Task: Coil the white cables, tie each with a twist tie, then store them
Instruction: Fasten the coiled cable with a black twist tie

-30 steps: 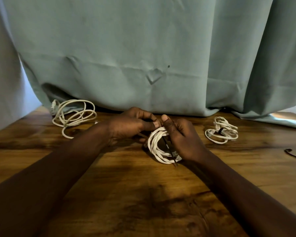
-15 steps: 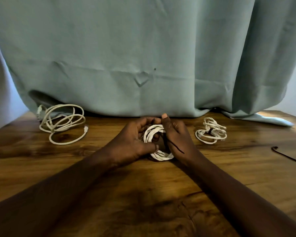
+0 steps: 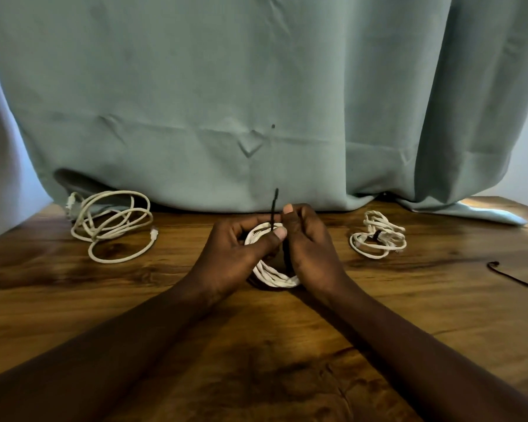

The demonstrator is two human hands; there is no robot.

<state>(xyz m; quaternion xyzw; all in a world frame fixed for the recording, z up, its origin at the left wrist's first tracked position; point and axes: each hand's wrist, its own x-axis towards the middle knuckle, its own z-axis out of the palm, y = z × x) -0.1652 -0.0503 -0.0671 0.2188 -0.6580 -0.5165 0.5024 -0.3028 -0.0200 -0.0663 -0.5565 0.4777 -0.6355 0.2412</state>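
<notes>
Item one, coiled cable [image 3: 275, 277]: white, wound into a small ring, sitting at the middle of the wooden table [image 3: 256, 345] between both hands, its near edge touching the wood. Left hand [image 3: 241, 254]: curling round the ring's left side, thumb pressing on its top beside the foot of a black twist tie [image 3: 273, 208], which is sticking up from the ring. Right hand [image 3: 310, 254]: fingers curling round the ring's right side, thumb pointing up just beside the tie; whether it is pinching the tie cannot be told. Loose cable [image 3: 113, 223]: sprawling untied at the far left. Tied cable [image 3: 378, 236]: lying bundled to the right. Spare tie [image 3: 515, 278]: lying at the right edge. Green curtain [image 3: 226, 102]: hanging along the far side.
</notes>
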